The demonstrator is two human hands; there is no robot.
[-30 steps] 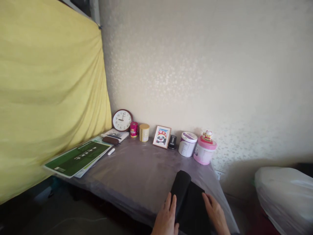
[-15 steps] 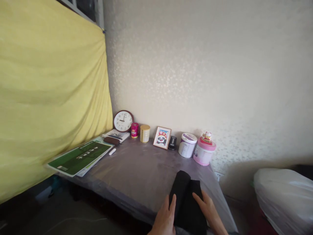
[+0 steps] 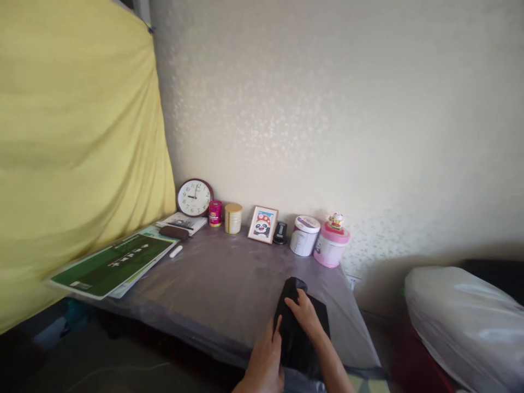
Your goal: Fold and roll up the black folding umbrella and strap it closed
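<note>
A soft black bundle (image 3: 291, 344), cloth or thin plastic, lies near the front right corner of the table. Part of it is rolled or folded over along its left side, and a flat part spreads to the right. My left hand (image 3: 266, 349) grips its left edge, thumb on top and the other fingers mostly hidden. Across the bundle reaches my right hand (image 3: 305, 314), its thumb and fingers closed on the upper end of the rolled part.
Along the wall stand a clock (image 3: 195, 197), a pink can (image 3: 215, 213), a yellow-lidded can (image 3: 233, 219), a panda picture frame (image 3: 262, 224), a black object (image 3: 280, 233) and two tubs (image 3: 305, 236). Green booklets (image 3: 118, 265) lie left. A plastic-wrapped bulk (image 3: 462, 316) stands right.
My right hand has moved left and up, from the flat right part onto the rolled end, which now looks crumpled. The view has shifted slightly right.
</note>
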